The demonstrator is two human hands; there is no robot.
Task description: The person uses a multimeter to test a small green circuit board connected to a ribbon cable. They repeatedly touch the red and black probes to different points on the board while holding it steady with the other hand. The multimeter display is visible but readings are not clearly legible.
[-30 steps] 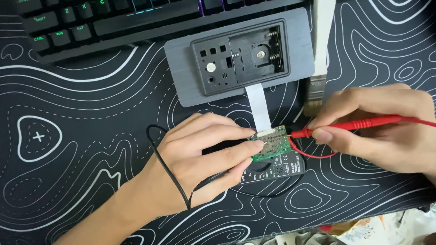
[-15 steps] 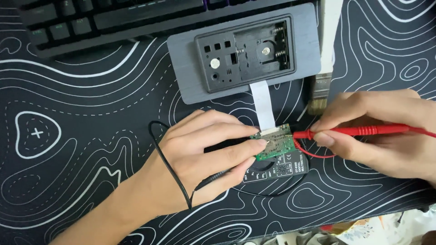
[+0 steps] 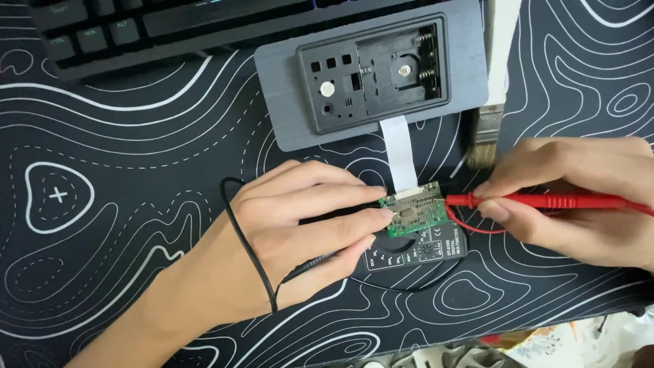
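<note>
Centre frame: left hand (image 3: 300, 225) pins one green board (image 3: 413, 212) atop meter (image 3: 417, 251), meter mostly hidden. Right hand (image 3: 579, 204) pinches one red probe (image 3: 545, 201), tip at board edge. Black probe barely visible under left palm. Keyboard (image 3: 170, 27) cut off, top.

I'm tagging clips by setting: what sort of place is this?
Probably a home desk used for electronics repair: a keyboard on a patterned desk mat, a small green circuit board under a red probe, and a multimeter beneath it.
</note>
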